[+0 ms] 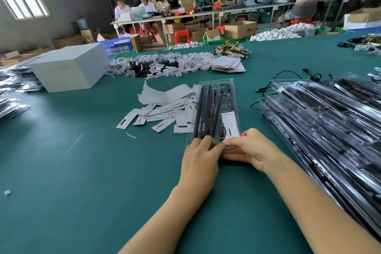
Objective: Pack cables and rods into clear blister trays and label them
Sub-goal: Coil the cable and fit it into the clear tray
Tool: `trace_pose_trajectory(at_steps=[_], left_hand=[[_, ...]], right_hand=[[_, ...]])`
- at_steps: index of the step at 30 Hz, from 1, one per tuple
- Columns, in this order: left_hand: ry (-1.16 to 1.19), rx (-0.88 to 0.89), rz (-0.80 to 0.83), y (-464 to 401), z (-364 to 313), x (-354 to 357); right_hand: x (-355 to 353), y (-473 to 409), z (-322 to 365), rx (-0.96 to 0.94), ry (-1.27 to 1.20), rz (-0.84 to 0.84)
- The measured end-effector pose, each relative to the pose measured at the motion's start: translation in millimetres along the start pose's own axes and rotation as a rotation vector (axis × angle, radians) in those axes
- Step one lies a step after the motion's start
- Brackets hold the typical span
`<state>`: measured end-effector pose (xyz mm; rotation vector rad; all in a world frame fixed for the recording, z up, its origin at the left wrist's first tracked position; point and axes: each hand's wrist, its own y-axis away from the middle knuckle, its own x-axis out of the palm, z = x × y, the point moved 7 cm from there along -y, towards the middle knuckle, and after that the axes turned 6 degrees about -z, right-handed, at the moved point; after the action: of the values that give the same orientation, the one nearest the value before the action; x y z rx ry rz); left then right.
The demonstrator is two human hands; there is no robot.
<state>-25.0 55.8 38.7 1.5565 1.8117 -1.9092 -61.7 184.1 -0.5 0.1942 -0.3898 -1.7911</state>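
Observation:
A clear blister tray [216, 109] lies lengthwise on the green table, holding black rods [203, 113], a coiled cable and a white label card [229, 123]. My left hand [201, 156] presses on the tray's near left end. My right hand [249, 148] pinches the tray's near right end, fingertips at the card's lower edge. Both hands meet at the near edge and hide it.
Loose white label cards [160, 115] are piled left of the tray. Stacked filled trays [329, 121] lie to the right, with loose black cables [288, 76]. A white box [68, 68] and bagged parts [156, 66] stand farther back. People work at distant benches.

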Motion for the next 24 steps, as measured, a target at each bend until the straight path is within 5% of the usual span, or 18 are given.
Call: trace_pose_trajectory(at_steps=[4, 10, 14, 17, 20, 24], left_hand=[[0.095, -0.024, 0.002, 0, 3, 0], [0.27, -0.521, -0.279, 1, 49, -22], [0.633, -0.878, -0.216, 9, 82, -6], [1.164, -1.059, -0.136, 7, 79, 16], [1.525, -1.056, 0.002, -1, 67, 22], [1.571, -0.901, 0.107, -3, 57, 21]], right_hand=[[0, -4, -5, 0.028, -0.132, -0.045], [-18, -7, 11, -0.119, -0.118, -0.126], [-23, 4, 32, -0.232, -0.214, -0.026], [-18, 13, 44, -0.321, -0.21, 0.108], [-9, 20, 47, -0.39, -0.087, 0.261], [-3, 16, 40, -0.422, 0.035, 0.221]])
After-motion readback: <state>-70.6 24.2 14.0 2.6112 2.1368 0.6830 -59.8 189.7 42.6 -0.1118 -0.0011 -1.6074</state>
